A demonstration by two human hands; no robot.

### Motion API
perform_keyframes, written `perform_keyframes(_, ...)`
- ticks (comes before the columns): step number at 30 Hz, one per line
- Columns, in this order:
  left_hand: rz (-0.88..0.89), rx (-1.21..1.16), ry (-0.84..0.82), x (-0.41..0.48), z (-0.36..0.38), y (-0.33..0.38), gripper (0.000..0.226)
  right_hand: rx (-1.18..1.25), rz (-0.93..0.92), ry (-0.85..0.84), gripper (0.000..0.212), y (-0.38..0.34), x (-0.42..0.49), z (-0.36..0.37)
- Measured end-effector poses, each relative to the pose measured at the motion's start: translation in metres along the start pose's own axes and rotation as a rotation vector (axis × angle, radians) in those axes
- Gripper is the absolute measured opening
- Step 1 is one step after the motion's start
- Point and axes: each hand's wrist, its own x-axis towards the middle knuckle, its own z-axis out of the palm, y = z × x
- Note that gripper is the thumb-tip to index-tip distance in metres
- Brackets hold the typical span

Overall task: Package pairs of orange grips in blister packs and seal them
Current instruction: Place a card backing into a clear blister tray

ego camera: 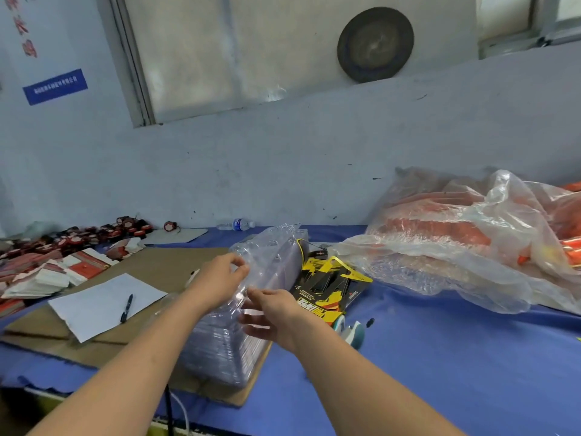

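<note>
Where the cardboard sheet (pixel 151 265) covers the blue table (pixel 440 357), one stack of clear blister packs (pixel 226 347) lies at the middle of the view, running from the near edge of the cardboard away towards the wall. The shells are nested too tightly to count. The left hand (pixel 220 278) is at the top of the stack, its thumb and curled fingertips pinching an edge of clear plastic. The right hand (pixel 270 313) is just beside it, spread wide with straight fingers laid against the right side of the stack, closing on nothing; part of it shows blurred through the plastic.

Touching the stack's right side is one loose pile of yellow-and-black backing cards (pixel 330 284), number unclear. Beyond these, on the right of the table, the orange grips (pixel 440 231) lie in a heap inside a crumpled clear plastic bag (pixel 471 272); they cannot be counted through the film. A few more show orange at the right edge.

Left of the stack, one white sheet of paper (pixel 94 306) rests on the cardboard with one dark pen (pixel 126 308) on it. Further left lie piles of red-and-white cards (pixel 47 272) and many small red-and-black parts (pixel 94 234). One water bottle (pixel 237 225) lies on its side against the wall.
</note>
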Motion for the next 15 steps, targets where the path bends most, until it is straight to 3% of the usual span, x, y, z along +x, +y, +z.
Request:
perform_keyframes(6, 0.003, -0.125, 0.041, 0.007, -0.011, -0.002, 0.028, -0.099, -0.011, 0.054, 0.025, 0.002, 0.003, 0.006)
perform_keyframes(11, 0.022, -0.236, 0.252, 0.016, -0.039, 0.015, 0.029, -0.103, 0.031, 0.087, 0.019, -0.003, 0.008, 0.012)
perform_keyframes(15, 0.137, -0.332, 0.360, 0.012, -0.065, 0.040, 0.020, -0.229, 0.006, 0.175, 0.035, -0.008, 0.010, 0.009)
